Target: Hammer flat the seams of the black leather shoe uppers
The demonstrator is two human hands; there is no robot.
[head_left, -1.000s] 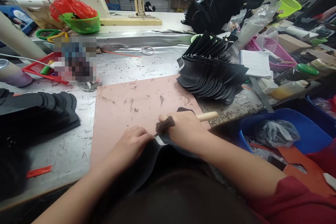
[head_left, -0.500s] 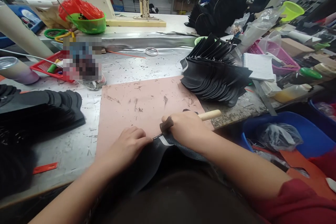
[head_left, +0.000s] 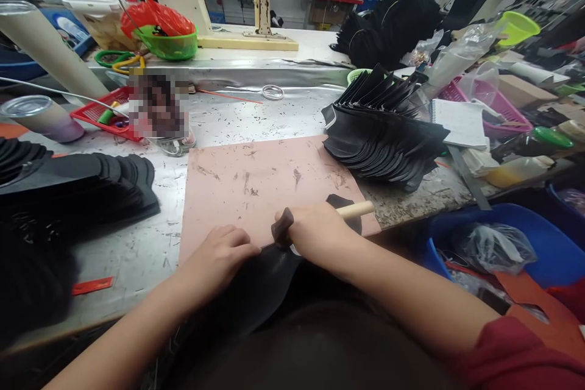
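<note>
My right hand (head_left: 315,231) is closed round a hammer, whose dark head (head_left: 282,227) sticks out by the thumb and whose pale wooden handle (head_left: 359,209) points right. Below it a black leather piece (head_left: 267,280) hangs over the near edge of the pinkish board (head_left: 256,189). My left hand (head_left: 226,250) lies at the edge of that piece, fingers bent together; whether they pinch it is hard to see. A dark scrap (head_left: 340,201) lies on the board behind my right hand.
Stacks of black pieces stand at the left (head_left: 100,189) and back right (head_left: 384,134). A red basket (head_left: 95,111) and a cup (head_left: 43,119) are back left. A blue bin (head_left: 516,219) stands at the right, beyond the table edge.
The view has shifted, so the table things appear farther right. My right hand with the hammer has moved left over the leather, covering most of its white strip. More of the dark scrap shows.
</note>
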